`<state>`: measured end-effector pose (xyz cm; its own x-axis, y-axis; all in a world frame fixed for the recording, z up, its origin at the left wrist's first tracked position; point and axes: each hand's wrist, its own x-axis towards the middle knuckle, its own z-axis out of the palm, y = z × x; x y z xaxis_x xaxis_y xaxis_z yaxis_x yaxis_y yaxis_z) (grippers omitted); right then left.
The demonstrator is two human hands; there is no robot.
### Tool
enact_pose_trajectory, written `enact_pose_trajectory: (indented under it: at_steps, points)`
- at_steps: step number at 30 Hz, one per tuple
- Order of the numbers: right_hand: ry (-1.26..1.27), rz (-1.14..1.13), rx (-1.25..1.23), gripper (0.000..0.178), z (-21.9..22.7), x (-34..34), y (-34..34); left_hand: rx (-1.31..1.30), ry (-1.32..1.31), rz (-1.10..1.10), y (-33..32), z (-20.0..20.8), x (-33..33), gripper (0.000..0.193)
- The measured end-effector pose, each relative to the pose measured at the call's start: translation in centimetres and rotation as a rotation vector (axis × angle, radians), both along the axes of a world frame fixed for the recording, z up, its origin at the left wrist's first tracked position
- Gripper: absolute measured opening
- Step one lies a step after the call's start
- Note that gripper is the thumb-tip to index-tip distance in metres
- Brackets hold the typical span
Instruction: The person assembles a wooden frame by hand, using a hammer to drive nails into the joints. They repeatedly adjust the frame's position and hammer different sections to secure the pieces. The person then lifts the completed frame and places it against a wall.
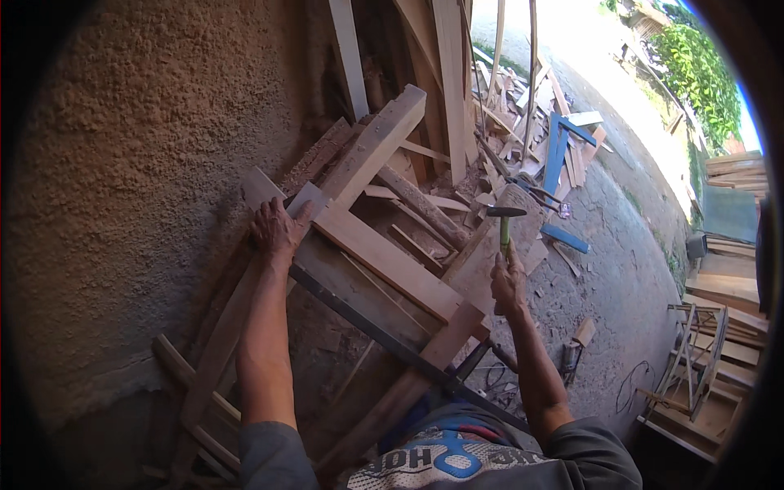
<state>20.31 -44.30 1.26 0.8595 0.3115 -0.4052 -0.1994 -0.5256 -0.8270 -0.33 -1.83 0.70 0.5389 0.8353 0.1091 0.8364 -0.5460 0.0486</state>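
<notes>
One hammer (pixel 505 212), dark head on a green handle, upright to the right of the woodwork, its head uppermost; the right hand (pixel 508 282) is closed around the handle, fingers wrapped. One wooden frame (pixel 388 261), pale brown, slanting across the centre from upper left to lower right, with a shorter crosspiece (pixel 453 335) set across its lower right end. One left hand (pixel 279 230), laid over the upper left corner of the frame, fingers partly spread, thumb at the edge of a small pale block (pixel 307 198) (how firmly this hand grips cannot be told). One long dark bar (pixel 367 322), straight, running beneath the frame on the person's side, roughly in line with it. One thick beam (pixel 380 143), angled upward beyond the left hand. One heap of wood offcuts (pixel 523 102), on the ground (pixel 621 269) beyond the hammer. One blue angled piece (pixel 558 155), lying among the offcuts; one blue block (pixel 565 238), nearer the hammer, on the ground. One rough brown wall (pixel 155 155), along the left. One stack of boards (pixel 729 287), at the far right, well apart from both hands.
</notes>
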Motion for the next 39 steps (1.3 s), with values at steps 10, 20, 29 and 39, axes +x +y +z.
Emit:
enact_pose_trajectory:
  at_steps: [10,20,29,39]
  points:
    - [-0.412,0.074,-0.269,0.056,-6.9,2.9,-5.0,0.098,-0.416,-0.128,0.6,-2.6,-2.3,0.049]
    - [0.191,0.556,0.013,0.052,-5.2,-1.7,-18.2,-0.289,-0.259,-0.839,-30.6,0.2,-0.7,0.057]
    - [1.037,0.806,0.051,0.025,-5.0,-4.6,-18.1,-0.275,-0.015,-0.815,-39.5,-0.6,-0.5,0.078]
    - [-0.074,0.674,-0.137,0.032,-7.4,-8.8,-19.0,-0.159,0.075,-0.876,-39.4,-3.7,-0.4,0.084]
